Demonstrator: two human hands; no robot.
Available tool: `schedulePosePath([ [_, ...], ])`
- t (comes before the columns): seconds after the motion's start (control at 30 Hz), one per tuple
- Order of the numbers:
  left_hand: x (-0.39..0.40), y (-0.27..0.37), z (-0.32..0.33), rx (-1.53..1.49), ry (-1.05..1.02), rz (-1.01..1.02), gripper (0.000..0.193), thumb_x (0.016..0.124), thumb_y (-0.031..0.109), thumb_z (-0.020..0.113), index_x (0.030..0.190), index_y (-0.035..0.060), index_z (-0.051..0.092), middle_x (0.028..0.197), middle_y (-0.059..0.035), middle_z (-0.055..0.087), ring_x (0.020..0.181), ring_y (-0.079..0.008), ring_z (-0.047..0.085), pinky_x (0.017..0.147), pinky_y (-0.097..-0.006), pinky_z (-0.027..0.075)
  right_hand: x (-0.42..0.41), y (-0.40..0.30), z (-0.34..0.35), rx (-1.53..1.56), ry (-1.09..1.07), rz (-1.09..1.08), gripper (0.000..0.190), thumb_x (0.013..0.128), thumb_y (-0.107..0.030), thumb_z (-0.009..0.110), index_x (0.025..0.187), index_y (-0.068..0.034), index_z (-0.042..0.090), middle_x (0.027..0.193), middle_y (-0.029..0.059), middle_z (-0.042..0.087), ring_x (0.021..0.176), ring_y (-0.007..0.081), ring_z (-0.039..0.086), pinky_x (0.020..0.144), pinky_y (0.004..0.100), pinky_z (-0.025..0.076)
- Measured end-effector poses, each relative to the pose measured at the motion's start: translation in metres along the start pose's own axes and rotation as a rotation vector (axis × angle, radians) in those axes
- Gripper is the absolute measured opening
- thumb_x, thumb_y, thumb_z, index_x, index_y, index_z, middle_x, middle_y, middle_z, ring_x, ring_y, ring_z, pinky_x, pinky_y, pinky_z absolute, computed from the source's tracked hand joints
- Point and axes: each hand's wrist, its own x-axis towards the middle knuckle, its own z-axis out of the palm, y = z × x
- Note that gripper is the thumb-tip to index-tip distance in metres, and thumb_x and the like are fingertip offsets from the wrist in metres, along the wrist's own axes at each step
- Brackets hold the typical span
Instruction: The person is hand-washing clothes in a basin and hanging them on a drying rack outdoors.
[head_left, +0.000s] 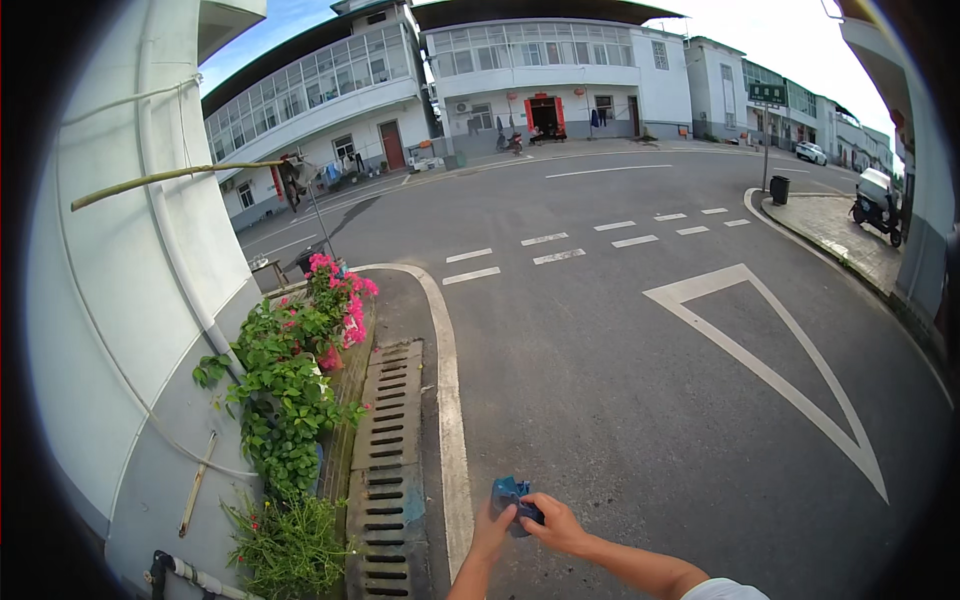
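Note:
Low in the head view, both of my hands meet on a small crumpled blue item (510, 489), which looks like thin fabric or plastic; its exact kind cannot be told. My left hand (490, 529) grips its left and lower side with the thumb on top. From the right, my right hand (553, 523) pinches it between thumb and fingers. A darker blue part shows by the right fingers. The hands are above grey asphalt, just right of a curved white road line (451, 420).
A slotted concrete drain cover (386, 450) runs along the left, beside leafy potted plants (281, 405) and pink flowers (352, 300). A white and grey wall (180, 405) rises behind them. Across the road, a parked scooter (876, 214) and a black bin (780, 190) stand at the right.

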Motion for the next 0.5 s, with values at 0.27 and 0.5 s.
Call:
schedulePosePath([
  [0.27, 0.214, 0.082, -0.044, 0.363, -0.106, 0.015, 0.041, 0.077, 0.004, 0.053, 0.117, 0.0006, 0.056, 0.095, -0.0008, 0.061, 0.086, -0.0136, 0.059, 0.084, -0.0273, 0.047, 0.223, 0.055, -0.013, -0.144, 0.060, -0.258, 0.024, 0.085, -0.010, 0.061, 0.108, -0.004, 0.060, 0.102, 0.0156, 0.063, 0.094, 0.0325, 0.062, 0.080, 0.0388, 0.049],
  [0.5, 0.432, 0.169, -0.086, 0.878, -0.272, 0.159, 0.030, 0.075, 0.011, 0.056, 0.102, 0.0017, 0.067, 0.101, -0.0099, 0.054, 0.100, -0.0201, 0.051, 0.083, -0.0314, 0.043, 0.458, 0.103, -0.046, 0.089, -0.296, -0.108, 0.021, 0.093, -0.013, 0.053, 0.110, -0.002, 0.058, 0.098, 0.0124, 0.064, 0.089, 0.0226, 0.062, 0.081, 0.0350, 0.048],
])
